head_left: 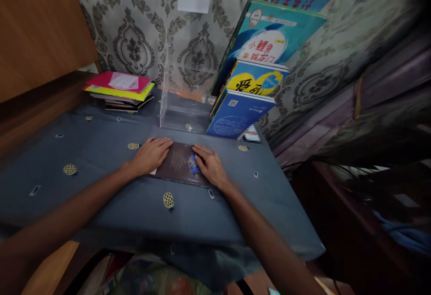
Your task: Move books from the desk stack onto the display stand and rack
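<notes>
A thin dark brown book (pixel 177 162) lies flat on the table, with lines of small print and a blue picture on its cover. My left hand (pixel 151 155) rests over its left edge, fingers stretched toward the top corner. A bit of white paper (pixel 153 172) peeks out below that hand. On the opposite side, my right hand (pixel 210 165) lies along the right edge, its fingers loosely bent and touching the cover. Just beyond the book stands a clear acrylic rack (pixel 183 122), with several books in its right part, a blue one (pixel 239 114) in front.
A patterned blue-grey cloth (pixel 111 151) covers the table. At the back left is a stack of books (pixel 119 88) topped by pink and yellow ones. Wallpaper (pixel 134 39) rises behind, a wooden panel (pixel 40 30) stands left, and a purple curtain (pixel 319 115) hangs right.
</notes>
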### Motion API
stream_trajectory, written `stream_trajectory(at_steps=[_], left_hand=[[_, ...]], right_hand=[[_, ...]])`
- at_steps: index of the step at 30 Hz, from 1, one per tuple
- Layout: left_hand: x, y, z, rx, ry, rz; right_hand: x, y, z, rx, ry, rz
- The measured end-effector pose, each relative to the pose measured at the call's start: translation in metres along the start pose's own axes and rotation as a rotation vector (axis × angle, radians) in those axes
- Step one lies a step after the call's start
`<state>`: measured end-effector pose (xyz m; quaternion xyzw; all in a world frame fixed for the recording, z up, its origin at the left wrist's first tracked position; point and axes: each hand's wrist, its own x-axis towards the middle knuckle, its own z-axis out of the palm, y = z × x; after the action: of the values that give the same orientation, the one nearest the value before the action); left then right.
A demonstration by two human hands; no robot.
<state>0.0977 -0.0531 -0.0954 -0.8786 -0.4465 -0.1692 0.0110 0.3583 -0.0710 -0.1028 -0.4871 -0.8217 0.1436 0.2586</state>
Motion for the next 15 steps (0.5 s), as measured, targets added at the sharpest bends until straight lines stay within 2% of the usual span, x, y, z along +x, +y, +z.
stream_trajectory(at_steps=[10, 15], left_hand=[[0.000, -0.002, 0.000, -0.043, 0.017, -0.014], [0.000, -0.002, -0.002, -0.061, 0.003, 0.023]], right_hand=[[0.003, 0.008, -0.005, 0.097, 0.012, -0.036], [0.004, 0.013, -0.005, 0.144, 0.015, -0.035]])
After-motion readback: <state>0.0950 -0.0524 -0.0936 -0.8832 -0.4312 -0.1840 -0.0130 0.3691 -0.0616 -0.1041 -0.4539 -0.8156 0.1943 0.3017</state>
